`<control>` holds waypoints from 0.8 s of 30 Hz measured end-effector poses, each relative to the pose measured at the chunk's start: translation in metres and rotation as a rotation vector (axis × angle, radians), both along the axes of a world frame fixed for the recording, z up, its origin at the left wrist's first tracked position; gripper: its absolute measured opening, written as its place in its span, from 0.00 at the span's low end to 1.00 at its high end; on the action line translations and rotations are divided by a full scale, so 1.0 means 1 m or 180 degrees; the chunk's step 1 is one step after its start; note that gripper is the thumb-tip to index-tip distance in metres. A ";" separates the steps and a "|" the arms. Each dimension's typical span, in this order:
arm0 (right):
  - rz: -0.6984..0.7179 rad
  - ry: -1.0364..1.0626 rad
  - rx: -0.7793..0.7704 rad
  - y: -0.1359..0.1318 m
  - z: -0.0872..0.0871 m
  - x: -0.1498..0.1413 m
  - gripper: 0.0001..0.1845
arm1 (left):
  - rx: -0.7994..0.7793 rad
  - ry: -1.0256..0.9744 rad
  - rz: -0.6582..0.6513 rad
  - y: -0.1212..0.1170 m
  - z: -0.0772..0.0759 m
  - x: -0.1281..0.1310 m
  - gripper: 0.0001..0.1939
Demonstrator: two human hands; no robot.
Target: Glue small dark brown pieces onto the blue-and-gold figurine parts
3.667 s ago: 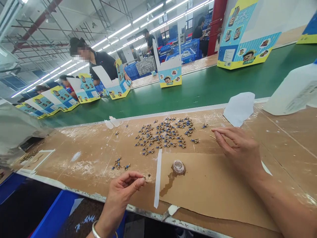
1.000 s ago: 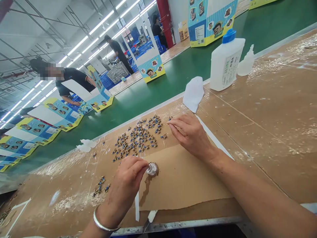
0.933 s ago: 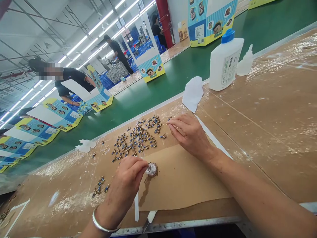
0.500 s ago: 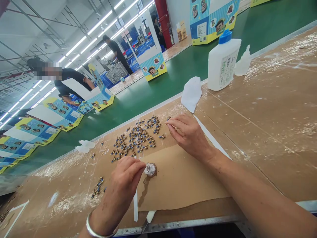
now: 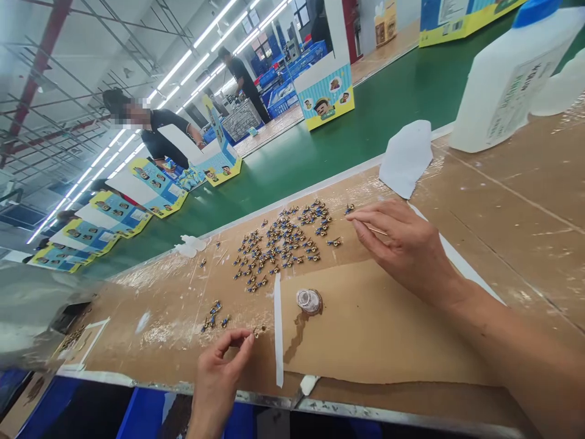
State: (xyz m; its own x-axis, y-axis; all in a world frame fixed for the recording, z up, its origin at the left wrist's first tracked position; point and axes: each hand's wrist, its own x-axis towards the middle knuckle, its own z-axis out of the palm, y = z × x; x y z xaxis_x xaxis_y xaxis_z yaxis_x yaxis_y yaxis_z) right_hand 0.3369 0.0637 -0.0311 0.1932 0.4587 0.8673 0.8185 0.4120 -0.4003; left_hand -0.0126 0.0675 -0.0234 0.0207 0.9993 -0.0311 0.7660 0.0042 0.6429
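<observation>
My left hand (image 5: 223,369) is at the lower middle of the table, thumb and forefinger pinched at a tiny dark-gold part (image 5: 256,333). My right hand (image 5: 406,250) has its fingers closed on a thin wooden stick (image 5: 378,231), mostly hidden by the fingers. Just beyond the right fingertips lies one small blue-and-gold piece (image 5: 350,208). Many such pieces form a spread-out pile (image 5: 283,238) between the hands, and a smaller group (image 5: 212,316) lies beyond my left hand. A small round pot with whitish contents (image 5: 309,301) stands on the cardboard sheet (image 5: 388,329).
A large white bottle with a blue cap (image 5: 507,85) and a white paper scrap (image 5: 406,155) are at the right. Behind runs a green conveyor belt (image 5: 274,158) with printed boxes (image 5: 326,100). A co-worker (image 5: 159,131) stands across it. A white-smeared blade (image 5: 307,385) lies at the front edge.
My left hand has moved from the small pot left and down, to the tiny part near the smaller group. My right hand stays beside the pile. The view has shifted.
</observation>
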 end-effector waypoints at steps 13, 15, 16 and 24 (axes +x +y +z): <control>-0.0088 -0.0067 -0.0028 0.000 -0.003 0.001 0.10 | 0.0117 0.0157 -0.0078 -0.002 0.000 0.015 0.13; -0.0066 -0.0051 -0.0014 -0.001 -0.002 0.001 0.09 | 0.0115 0.0164 -0.0098 -0.001 0.000 0.014 0.13; -0.0062 -0.0040 -0.0034 -0.001 -0.002 0.001 0.09 | 0.0107 0.0169 -0.0103 -0.001 0.000 0.013 0.13; -0.0119 -0.0065 -0.0027 -0.002 0.000 -0.001 0.08 | 0.0073 0.0309 -0.0140 -0.003 0.002 0.017 0.11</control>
